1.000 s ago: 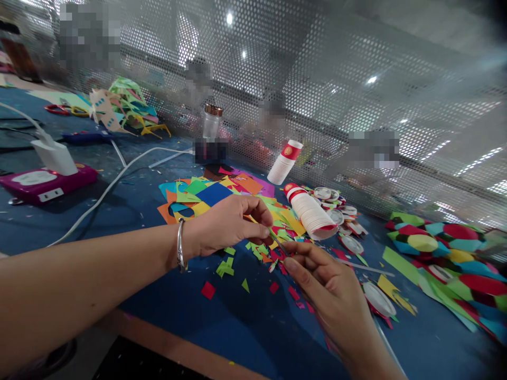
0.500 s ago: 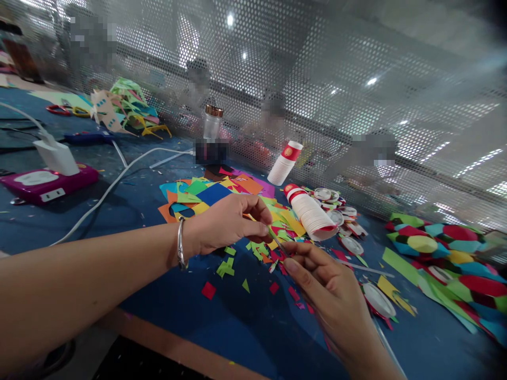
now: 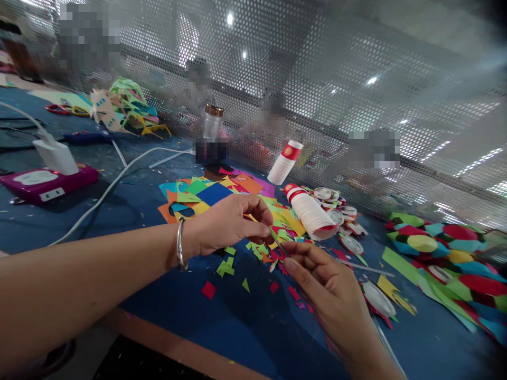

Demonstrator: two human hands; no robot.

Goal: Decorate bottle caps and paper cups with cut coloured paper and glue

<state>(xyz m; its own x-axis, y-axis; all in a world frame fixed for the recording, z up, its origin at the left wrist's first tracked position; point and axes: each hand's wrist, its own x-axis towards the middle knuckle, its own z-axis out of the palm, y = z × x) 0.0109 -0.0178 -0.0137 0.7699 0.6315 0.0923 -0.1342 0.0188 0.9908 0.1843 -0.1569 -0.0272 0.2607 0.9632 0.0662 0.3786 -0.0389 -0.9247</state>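
Observation:
My left hand (image 3: 241,221), a silver bangle at its wrist, is closed in a pinch on a small green paper piece (image 3: 271,230), mostly hidden by the fingertips. Closed around a slim grey metal tool (image 3: 280,244) is my right hand (image 3: 325,285). The tool's tip meets the green piece; fingers cover the rest, so its kind cannot be made out. Below and behind both hands lie scattered paper scraps (image 3: 225,267) in green, red and pink. Coloured paper sheets (image 3: 216,194) are heaped just beyond my left hand.
Stacked paper cups (image 3: 311,214) lie behind my right hand, with another cup stack (image 3: 283,166) farther back. Colourful paper crafts (image 3: 439,243) sit at right. At left are a purple power strip (image 3: 47,184) and a white cable (image 3: 119,177). A perforated metal screen (image 3: 317,79) borders the table.
Almost nothing differs. Both hands keep their places and holds, with the tool still touching the green piece.

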